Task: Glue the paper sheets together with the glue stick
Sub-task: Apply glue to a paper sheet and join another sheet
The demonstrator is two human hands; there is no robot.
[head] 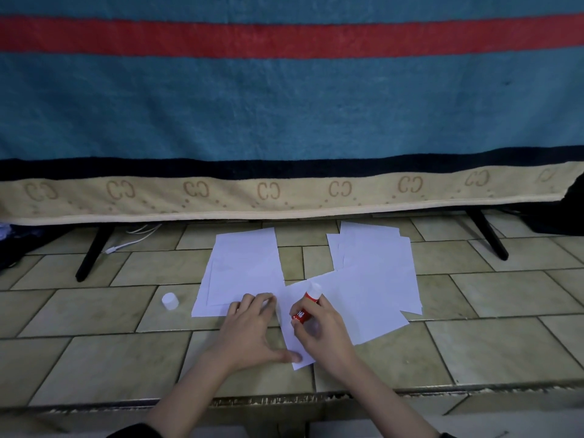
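A tilted white paper sheet (347, 308) lies on the tiled counter in front of me. My right hand (319, 330) grips a red glue stick (308, 303), its white tip pointing away over the sheet's upper edge. My left hand (252, 330) lies spread flat, fingers on the left paper pile (243, 267) and thumb pressing the tilted sheet's near corner. The stick's white cap (170, 300) stands on the tiles to the left. A second stack of white sheets (376, 257) sits at the right, partly under the tilted sheet.
A blue, red and beige towel (284, 121) hangs across the back, draped over something on black angled legs (93, 251) (488, 233). A white cable (132, 238) lies behind the left leg. The counter's worn front edge (284, 398) runs just below my wrists.
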